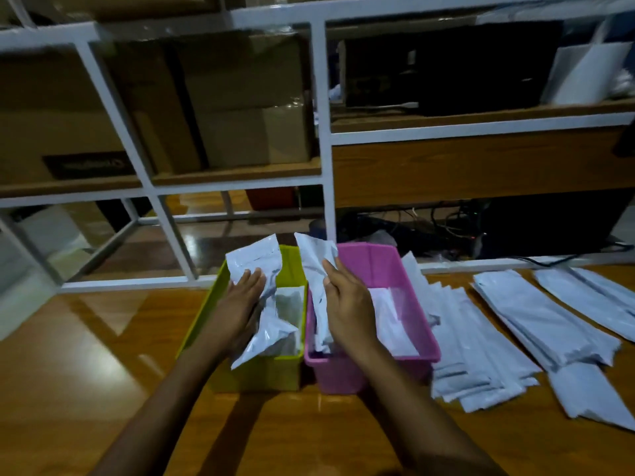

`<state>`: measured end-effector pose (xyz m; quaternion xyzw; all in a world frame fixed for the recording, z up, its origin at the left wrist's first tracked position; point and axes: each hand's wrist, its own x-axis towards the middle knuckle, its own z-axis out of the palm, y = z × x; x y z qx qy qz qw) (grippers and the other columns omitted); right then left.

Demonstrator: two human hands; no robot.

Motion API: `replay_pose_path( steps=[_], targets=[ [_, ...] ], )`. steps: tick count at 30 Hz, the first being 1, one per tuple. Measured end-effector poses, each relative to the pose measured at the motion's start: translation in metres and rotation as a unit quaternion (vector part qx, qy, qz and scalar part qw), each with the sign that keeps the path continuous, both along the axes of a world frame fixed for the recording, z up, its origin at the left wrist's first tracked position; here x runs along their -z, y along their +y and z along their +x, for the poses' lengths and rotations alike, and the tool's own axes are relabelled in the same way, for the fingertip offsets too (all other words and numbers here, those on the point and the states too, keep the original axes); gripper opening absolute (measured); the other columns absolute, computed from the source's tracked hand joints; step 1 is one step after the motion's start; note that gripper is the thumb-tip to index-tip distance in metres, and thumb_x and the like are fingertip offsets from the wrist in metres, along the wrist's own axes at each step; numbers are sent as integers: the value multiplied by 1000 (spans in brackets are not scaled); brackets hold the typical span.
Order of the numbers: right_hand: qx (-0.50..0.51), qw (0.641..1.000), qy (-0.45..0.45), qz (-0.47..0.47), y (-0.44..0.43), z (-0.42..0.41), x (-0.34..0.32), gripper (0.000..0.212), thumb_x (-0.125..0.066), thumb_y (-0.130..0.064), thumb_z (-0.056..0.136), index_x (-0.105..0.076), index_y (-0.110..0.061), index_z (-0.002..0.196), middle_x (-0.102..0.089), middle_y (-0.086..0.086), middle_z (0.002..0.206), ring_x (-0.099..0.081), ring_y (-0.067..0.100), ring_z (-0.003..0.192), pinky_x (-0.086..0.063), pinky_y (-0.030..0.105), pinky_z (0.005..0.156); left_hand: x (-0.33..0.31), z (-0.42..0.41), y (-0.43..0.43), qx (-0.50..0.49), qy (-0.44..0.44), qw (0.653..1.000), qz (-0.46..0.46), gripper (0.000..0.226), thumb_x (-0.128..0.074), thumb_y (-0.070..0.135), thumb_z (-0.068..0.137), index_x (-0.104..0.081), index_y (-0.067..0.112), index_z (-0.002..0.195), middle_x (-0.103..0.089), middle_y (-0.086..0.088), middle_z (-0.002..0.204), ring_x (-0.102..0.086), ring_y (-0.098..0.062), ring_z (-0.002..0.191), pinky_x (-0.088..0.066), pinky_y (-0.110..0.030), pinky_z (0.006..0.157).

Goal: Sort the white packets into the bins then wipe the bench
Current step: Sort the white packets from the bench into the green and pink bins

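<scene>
Your left hand (245, 297), fingers straight, presses a white packet (261, 266) in the green bin (206, 314). Your right hand (347, 300) grips a second packet (314, 266) standing in the pink bin (417, 304); spare packets (536, 321) lie beside it.

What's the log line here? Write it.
left hand presses packet in green bin | right hand holds second packet, lower end in pink bin | unsorted packets on bench
</scene>
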<state>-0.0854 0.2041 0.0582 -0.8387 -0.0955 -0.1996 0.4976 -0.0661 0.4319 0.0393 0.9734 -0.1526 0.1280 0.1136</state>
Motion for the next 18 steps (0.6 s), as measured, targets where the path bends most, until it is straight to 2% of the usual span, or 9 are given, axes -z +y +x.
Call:
replay_pose_path(
  steps=[3, 5, 8, 10, 13, 14, 16, 18],
  targets=[
    [5, 1000, 13, -9, 50, 27, 7, 37, -43, -19, 101, -52, -21, 137, -48, 4, 146, -43, 19, 135, -39, 28, 105, 9, 34, 37, 17, 65, 998, 18, 66, -20, 43, 93, -26, 11, 151, -19, -8, 159, -14, -26, 148, -9, -39, 118],
    [11, 998, 39, -41, 80, 44, 12, 38, -42, -18, 102, -51, -19, 138, -44, 5, 149, -41, 22, 136, -38, 31, 106, 19, 51, 56, 30, 93, 994, 45, 61, -28, 36, 96, -24, 11, 151, -17, -7, 160, -12, -25, 149, -7, -38, 119],
    [41, 984, 111, -132, 116, 71, 28, 42, -39, -13, 100, -49, -16, 140, -37, 8, 153, -39, 28, 137, -38, 37, 108, 37, 72, 72, 45, 130, 983, 124, 60, -44, 26, 98, -23, 8, 151, -19, -13, 159, -18, -27, 147, -15, -38, 118],
    [67, 961, 144, -226, 136, 83, 41, 42, -40, -9, 95, -51, -15, 136, -38, 10, 151, -43, 34, 131, -43, 42, 102, 49, 87, 75, 45, 153, 966, 203, 67, -46, 37, 97, -20, 6, 151, -19, -17, 158, -22, -29, 145, -23, -42, 115],
    [70, 912, 237, -326, 153, 89, 67, 36, -41, -15, 96, -51, -13, 130, -37, 13, 148, -38, 36, 131, -36, 46, 103, 65, 105, 70, 32, 202, 944, 258, 99, -52, 62, 86, -9, 0, 151, -11, -23, 158, -17, -35, 146, -22, -47, 117],
    [56, 894, 273, -350, 156, 90, 77, 40, -40, -19, 97, -45, -10, 136, -31, 17, 151, -32, 38, 136, -31, 48, 107, 71, 109, 69, 25, 223, 938, 265, 111, -54, 69, 81, -5, -1, 151, -7, -25, 158, -13, -37, 146, -19, -48, 118],
    [13, 868, 325, -376, 157, 95, 93, 58, -38, -28, 98, -20, -6, 149, -9, 23, 158, -12, 42, 144, -16, 52, 115, 81, 110, 67, 9, 254, 927, 276, 128, -56, 78, 71, 3, -3, 150, 2, -27, 158, -5, -40, 147, -11, -50, 120],
    [-46, 853, 337, -396, 154, 102, 99, 74, -40, -31, 97, 2, -11, 153, 13, 20, 159, 9, 41, 146, -5, 55, 116, 91, 108, 66, 5, 265, 921, 285, 130, -53, 80, 72, 9, -5, 149, 9, -29, 157, 2, -42, 147, -6, -51, 120]
  ],
)
